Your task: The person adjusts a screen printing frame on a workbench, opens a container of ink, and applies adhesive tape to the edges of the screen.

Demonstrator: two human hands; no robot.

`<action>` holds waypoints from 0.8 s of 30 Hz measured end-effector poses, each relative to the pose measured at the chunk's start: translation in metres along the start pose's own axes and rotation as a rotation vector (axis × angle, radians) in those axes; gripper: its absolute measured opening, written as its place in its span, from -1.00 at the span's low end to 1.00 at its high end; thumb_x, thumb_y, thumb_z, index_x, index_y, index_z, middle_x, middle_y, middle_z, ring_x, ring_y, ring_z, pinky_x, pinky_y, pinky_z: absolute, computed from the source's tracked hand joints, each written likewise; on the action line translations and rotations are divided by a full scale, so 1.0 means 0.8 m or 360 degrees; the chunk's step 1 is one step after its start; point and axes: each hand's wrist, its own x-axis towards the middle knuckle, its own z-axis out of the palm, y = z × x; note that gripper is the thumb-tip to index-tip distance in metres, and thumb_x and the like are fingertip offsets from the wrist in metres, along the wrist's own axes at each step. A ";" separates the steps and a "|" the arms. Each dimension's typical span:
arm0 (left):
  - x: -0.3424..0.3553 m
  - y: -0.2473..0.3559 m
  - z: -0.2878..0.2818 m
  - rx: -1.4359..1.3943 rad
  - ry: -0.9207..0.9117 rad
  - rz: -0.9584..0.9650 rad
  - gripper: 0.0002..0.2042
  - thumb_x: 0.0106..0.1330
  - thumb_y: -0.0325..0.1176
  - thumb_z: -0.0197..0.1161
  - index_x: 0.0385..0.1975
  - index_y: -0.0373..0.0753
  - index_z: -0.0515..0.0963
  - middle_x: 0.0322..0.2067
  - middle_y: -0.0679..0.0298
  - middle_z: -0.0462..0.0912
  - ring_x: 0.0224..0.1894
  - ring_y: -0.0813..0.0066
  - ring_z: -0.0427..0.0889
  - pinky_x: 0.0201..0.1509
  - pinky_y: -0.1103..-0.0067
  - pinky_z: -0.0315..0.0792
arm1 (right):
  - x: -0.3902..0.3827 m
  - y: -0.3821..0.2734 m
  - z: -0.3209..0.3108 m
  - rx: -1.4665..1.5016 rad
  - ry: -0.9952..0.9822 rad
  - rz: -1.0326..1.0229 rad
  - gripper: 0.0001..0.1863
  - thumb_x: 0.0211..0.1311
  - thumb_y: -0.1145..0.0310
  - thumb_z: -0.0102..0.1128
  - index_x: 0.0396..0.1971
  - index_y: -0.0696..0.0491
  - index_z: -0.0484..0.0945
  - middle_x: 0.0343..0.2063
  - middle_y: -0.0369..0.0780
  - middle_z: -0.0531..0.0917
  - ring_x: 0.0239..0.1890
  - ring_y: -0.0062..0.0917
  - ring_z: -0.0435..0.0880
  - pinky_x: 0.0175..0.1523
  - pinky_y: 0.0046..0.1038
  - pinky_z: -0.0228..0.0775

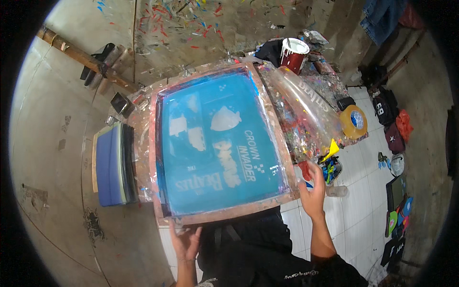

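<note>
the blue screen (222,129) in its wooden frame (282,143) lies before me, over the paint-stained counter (299,136). my left hand (185,241) is at its near left corner, with the fingertips at the edge; the thumb is apart from the fingers, but i cannot tell if they grip the wood. my right hand (313,191) is upright just beside the near right corner, the thumb and the fingers apart; whether the thumb touches the frame, i cannot tell.

beyond the screen, to the right, there stands a dark red can (291,63) with white paint (297,46) inside and on its rim. past my right hand is a small tray (332,171) of colourful things, too small to name, and near it a clear jar (337,191), whose content i cannot tell.
</note>
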 end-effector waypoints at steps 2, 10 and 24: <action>-0.006 0.022 0.002 0.0096 0.0068 0.0176 -0.47 0.26 0.09 0.22 0.01 -0.24 0.42 -0.08 0.10 0.50 0.07 0.21 0.46 0.25 0.20 0.31 | 0.017 0.009 0.009 -0.0157 0.0008 -0.0057 -0.40 0.01 0.54 0.21 0.14 0.22 0.30 0.06 0.02 0.47 0.12 -0.12 0.43 0.29 -0.18 0.14; 0.039 0.076 -0.022 0.1354 0.0447 0.1597 -0.65 0.39 -0.45 0.07 0.15 -0.37 0.32 0.18 0.08 0.40 0.23 0.32 0.37 0.32 0.41 0.19 | 0.071 -0.012 0.034 -0.0439 -0.0333 -0.0016 -0.30 0.00 0.40 0.25 0.19 0.26 0.25 0.12 0.10 0.41 0.19 -0.02 0.37 0.30 -0.20 0.16; 0.122 0.138 0.045 0.2258 -0.0437 0.1133 -0.25 0.18 -0.55 0.22 0.37 -0.42 0.00 0.37 0.00 0.09 0.42 0.22 0.07 0.46 0.42 -0.07 | 0.256 -0.024 0.146 -0.0584 -0.0685 -0.0728 -0.42 0.15 0.30 0.22 0.11 0.28 0.33 0.10 0.08 0.39 0.20 -0.04 0.35 0.30 -0.21 0.17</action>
